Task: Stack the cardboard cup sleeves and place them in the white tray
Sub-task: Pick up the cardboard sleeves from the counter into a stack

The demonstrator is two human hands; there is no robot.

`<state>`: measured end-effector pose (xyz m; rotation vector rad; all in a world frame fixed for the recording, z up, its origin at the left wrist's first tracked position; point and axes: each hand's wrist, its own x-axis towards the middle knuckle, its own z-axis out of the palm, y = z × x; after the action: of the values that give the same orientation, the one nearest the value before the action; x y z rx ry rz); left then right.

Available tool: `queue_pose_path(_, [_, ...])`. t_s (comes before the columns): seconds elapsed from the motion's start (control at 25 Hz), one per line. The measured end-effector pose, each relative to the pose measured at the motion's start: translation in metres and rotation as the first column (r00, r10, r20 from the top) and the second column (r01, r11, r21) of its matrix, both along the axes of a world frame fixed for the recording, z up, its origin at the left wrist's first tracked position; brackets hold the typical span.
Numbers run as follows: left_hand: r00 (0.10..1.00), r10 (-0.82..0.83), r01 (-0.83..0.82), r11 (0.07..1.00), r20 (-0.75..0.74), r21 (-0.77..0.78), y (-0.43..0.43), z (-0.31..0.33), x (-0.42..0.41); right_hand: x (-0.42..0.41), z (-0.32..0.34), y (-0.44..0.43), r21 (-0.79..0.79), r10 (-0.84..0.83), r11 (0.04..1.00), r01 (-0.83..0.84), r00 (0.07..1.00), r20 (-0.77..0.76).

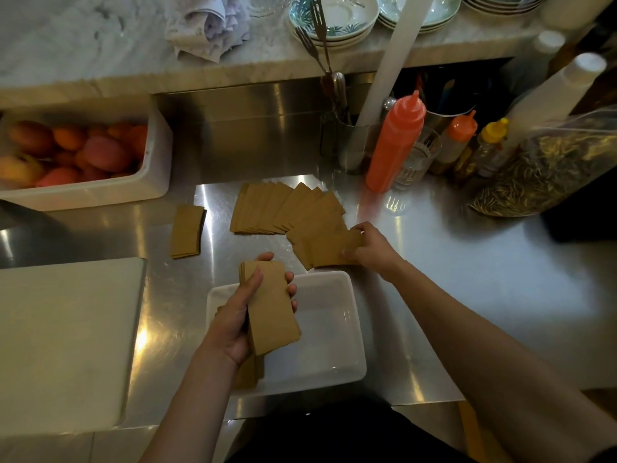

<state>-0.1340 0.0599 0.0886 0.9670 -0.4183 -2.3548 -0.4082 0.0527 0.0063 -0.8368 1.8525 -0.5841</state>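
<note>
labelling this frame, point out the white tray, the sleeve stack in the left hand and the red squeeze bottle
white tray [329, 332], head view, bare floor of the tray
sleeve stack [272, 305], head view, top sleeve's face
red squeeze bottle [394, 142], head view, middle of its body

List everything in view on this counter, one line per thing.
white tray: one, white, near counter edge
held sleeve stack: one, brown, above the tray
sleeves in tray: a few, brown, left end, partly hidden
fanned sleeves: many, brown, on the steel counter behind the tray
small sleeve pile: one, brown, left of the fan
fruit bin: one, white, far left, holds red-orange fruit
squeeze bottles: three, red, orange-capped, yellow-capped, back right
cutting board: one, pale, left
plates: stacks, white-green, marble shelf
left hand: grips the held stack
right hand: pinches the fan's nearest sleeves
</note>
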Motion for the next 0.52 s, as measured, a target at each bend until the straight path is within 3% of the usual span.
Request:
queue_pose_path(0.2, [1.0,0.015,-0.015,1.0,0.006,0.0,0.0,0.001,0.005,0.013,-0.011,-0.011,0.066,-0.007,0.998,0.02,0.982,-0.19])
queue_pose_path(0.52, [1.0,0.031,-0.031,0.999,0.003,0.026,-0.002,0.001,0.007,0.016,-0.01,-0.002,0.034,-0.138,0.99,0.139,0.99,-0.023])
